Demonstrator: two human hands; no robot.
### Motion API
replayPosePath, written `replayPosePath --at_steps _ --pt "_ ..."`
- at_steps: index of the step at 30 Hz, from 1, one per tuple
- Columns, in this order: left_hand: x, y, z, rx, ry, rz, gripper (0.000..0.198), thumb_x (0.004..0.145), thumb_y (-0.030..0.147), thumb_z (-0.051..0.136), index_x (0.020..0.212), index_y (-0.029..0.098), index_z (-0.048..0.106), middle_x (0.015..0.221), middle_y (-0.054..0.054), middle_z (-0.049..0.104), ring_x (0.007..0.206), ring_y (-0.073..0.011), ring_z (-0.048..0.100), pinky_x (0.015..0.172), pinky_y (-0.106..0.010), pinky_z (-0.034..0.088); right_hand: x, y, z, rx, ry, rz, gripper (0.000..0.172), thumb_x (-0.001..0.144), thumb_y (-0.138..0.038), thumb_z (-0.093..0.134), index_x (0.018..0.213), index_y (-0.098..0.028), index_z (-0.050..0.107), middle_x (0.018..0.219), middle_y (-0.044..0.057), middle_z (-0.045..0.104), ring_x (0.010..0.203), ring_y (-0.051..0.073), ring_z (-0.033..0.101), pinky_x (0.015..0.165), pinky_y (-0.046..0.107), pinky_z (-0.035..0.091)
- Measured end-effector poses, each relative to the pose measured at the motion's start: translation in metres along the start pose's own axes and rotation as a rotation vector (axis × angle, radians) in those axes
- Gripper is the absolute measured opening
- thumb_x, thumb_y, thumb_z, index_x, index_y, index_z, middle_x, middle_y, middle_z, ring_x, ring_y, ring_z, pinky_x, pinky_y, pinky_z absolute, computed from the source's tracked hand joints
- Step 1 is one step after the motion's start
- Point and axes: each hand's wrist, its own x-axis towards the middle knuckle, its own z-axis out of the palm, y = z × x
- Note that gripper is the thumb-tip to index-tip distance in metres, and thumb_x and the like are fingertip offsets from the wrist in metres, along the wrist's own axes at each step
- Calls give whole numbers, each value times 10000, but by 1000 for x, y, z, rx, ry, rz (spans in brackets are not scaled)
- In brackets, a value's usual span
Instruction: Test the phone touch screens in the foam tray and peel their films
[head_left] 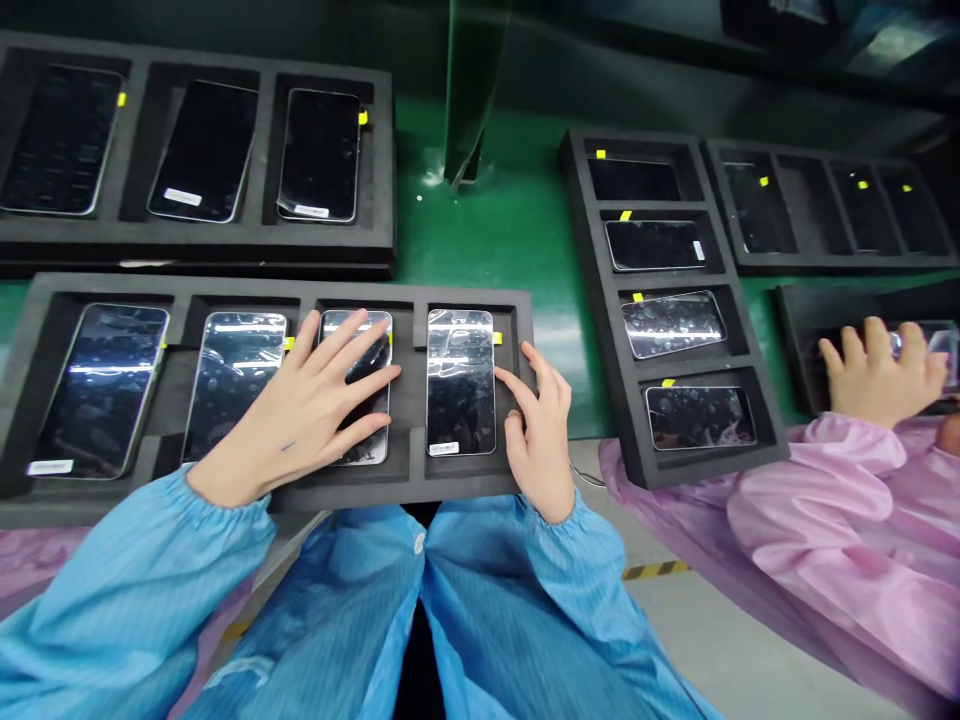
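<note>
A black foam tray (409, 390) with several compartments lies before me, each shown compartment holding a smartphone-like screen. My left hand (307, 400) is spread flat, palm down, over the screen third from the left (367, 452), covering much of it. Beside the rightmost screen (461, 390) is my right hand (541, 430); its index fingertip is at that screen's right edge, below a yellow tab (497, 338). The right fingers are apart and partly bent, with nothing held. Farther left in the tray lie a tilted screen (105, 390) and another screen (236, 370), partly behind my left hand.
Another foam tray (262, 235) with screens is behind mine on the green table (487, 250). A tray (765, 455) stands to the right, and one more (832, 262) beyond it. A metal post (472, 100) rises at the back. A co-worker's hand (881, 375) works far right.
</note>
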Motion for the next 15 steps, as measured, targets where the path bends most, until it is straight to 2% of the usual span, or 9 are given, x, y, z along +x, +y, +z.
replayPosePath --at_steps 4,7,9,11,15 --pt "2 -3 5 14 45 -9 323 982 371 467 1245 242 603 1606 -66 356 1528 -340 238 1244 -663 110 -2 -3 3 -24 11 -9 636 786 43 359 1325 -234 554 1597 47 322 1432 256 301 1178 549 342" --pt "2 -7 9 37 64 -9 308 989 386 438 1199 272 632 1579 -47 403 1537 -313 226 1251 -660 74 -3 -5 5 -45 20 -19 644 777 48 360 1324 -232 553 1593 55 327 1433 257 308 1174 546 352" --pt "0 -10 8 24 59 -13 339 994 412 409 1227 283 619 1604 -47 358 1549 -306 187 1254 -652 71 -3 -6 7 -58 21 -18 645 773 49 362 1321 -231 556 1589 54 334 1434 254 313 1174 536 360" --pt "-4 -10 3 -39 56 -43 396 1001 412 380 1333 277 548 1644 -63 266 1561 -310 130 1248 -658 72 -3 -6 8 -63 30 -17 645 777 46 362 1326 -235 555 1586 48 342 1432 250 320 1167 530 373" --pt "-26 -3 -8 -251 204 -173 505 1017 450 263 1465 278 421 1666 -62 187 1565 -319 82 1246 -667 22 -3 -4 8 -40 79 -34 617 823 19 369 1363 -231 529 1560 68 386 1411 243 365 1146 520 403"
